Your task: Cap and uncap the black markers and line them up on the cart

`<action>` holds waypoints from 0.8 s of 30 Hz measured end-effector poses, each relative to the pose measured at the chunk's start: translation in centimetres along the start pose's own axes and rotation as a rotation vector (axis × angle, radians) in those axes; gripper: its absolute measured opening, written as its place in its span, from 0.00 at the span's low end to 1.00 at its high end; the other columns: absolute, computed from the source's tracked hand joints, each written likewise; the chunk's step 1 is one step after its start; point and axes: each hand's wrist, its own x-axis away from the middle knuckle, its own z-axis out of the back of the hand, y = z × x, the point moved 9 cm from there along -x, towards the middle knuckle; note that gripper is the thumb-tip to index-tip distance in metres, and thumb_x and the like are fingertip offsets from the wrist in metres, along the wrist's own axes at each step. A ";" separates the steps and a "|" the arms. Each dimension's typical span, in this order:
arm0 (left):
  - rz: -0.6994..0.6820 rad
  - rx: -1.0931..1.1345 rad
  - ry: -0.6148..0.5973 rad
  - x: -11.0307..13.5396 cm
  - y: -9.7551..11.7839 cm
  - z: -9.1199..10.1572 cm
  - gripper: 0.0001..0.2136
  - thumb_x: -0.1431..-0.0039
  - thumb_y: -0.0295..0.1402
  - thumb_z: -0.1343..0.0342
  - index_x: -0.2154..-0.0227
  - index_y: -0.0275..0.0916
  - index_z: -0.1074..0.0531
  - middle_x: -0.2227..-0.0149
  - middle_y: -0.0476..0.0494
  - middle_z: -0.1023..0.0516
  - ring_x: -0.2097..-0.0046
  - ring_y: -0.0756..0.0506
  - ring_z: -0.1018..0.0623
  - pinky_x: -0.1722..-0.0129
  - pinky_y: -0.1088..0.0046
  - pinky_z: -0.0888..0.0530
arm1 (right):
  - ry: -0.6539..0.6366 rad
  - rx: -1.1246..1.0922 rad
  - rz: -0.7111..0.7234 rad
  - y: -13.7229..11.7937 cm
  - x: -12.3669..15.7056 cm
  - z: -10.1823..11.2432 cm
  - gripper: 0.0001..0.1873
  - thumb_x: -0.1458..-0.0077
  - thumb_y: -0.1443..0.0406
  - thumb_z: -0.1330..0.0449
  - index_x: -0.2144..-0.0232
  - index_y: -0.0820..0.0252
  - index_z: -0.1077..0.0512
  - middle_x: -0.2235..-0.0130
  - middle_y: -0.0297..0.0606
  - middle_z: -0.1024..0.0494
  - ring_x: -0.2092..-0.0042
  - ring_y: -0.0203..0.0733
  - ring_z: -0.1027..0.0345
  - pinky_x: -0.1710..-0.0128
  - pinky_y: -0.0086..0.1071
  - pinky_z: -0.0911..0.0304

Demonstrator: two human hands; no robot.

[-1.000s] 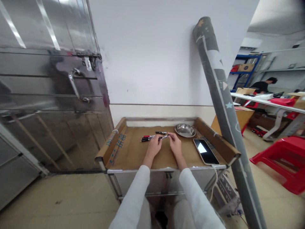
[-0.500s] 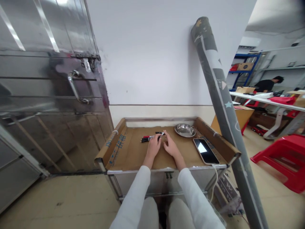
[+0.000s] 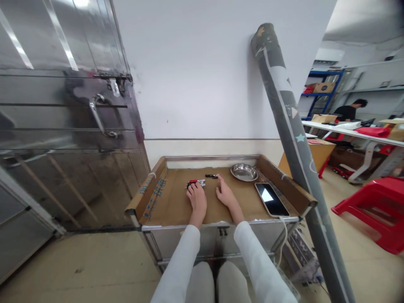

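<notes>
Several red and black pens lie side by side on the cardboard-lined tray table. My left hand is over their near side, its fingers curled down on a pen at the near edge of the group. That pen is mostly hidden under the fingers. To the right and a bit farther back lies a separate black pen with a silver part. My right hand rests beside it, fingers loosely extended and apart. Its index fingertip is at the pen's right end, and I see nothing held in it.
A round metal dish sits at the back right. Nearer is a phone with a white cable. Cardboard walls edge the sides. A long grey roll leans at right, near a red stool. A person works in the background.
My left hand has moved left and nearer, from the spot between both hands to the pen group. A pen that was between my hands has left there. The right hand has hardly moved.
</notes>
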 end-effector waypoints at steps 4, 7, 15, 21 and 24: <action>0.020 -0.018 -0.005 -0.1 -0.1 -0.3 0.15 0.36 0.23 0.62 0.56 0.31 0.31 0.55 0.31 0.28 0.51 0.38 0.29 0.51 0.59 0.32 | 0.003 0.038 0.061 -0.7 -0.1 0.2 0.33 0.46 0.73 0.55 0.37 0.62 0.43 0.35 0.46 0.41 0.35 0.41 0.47 0.36 0.41 0.48; 0.044 -0.014 0.012 -0.3 -0.3 -0.4 0.15 0.35 0.24 0.62 0.56 0.31 0.31 0.55 0.31 0.28 0.50 0.37 0.30 0.52 0.59 0.32 | -0.008 0.095 0.089 -1.1 0.0 0.3 0.29 0.46 0.74 0.55 0.42 0.62 0.36 0.34 0.44 0.42 0.34 0.40 0.48 0.35 0.39 0.49; 0.081 0.043 0.025 -0.4 -0.5 -0.2 0.15 0.35 0.24 0.63 0.55 0.31 0.32 0.54 0.29 0.30 0.53 0.38 0.28 0.54 0.58 0.31 | -0.041 0.301 -0.040 -0.5 -0.1 0.3 0.23 0.41 0.71 0.55 0.46 0.63 0.31 0.35 0.46 0.40 0.37 0.44 0.42 0.38 0.39 0.45; 0.049 0.051 -0.002 -0.6 -0.4 -0.6 0.15 0.36 0.22 0.63 0.56 0.29 0.32 0.56 0.30 0.29 0.53 0.39 0.27 0.54 0.61 0.30 | -0.041 0.383 -0.086 -0.3 -0.1 0.3 0.21 0.39 0.69 0.54 0.48 0.63 0.30 0.37 0.47 0.37 0.39 0.45 0.39 0.40 0.39 0.44; 0.052 0.079 0.000 -0.7 -0.4 -0.5 0.14 0.36 0.22 0.62 0.56 0.29 0.32 0.55 0.29 0.30 0.53 0.39 0.27 0.53 0.62 0.30 | -0.050 0.415 -0.110 -0.2 -0.1 0.3 0.21 0.39 0.68 0.54 0.46 0.63 0.31 0.38 0.48 0.36 0.38 0.45 0.40 0.40 0.39 0.45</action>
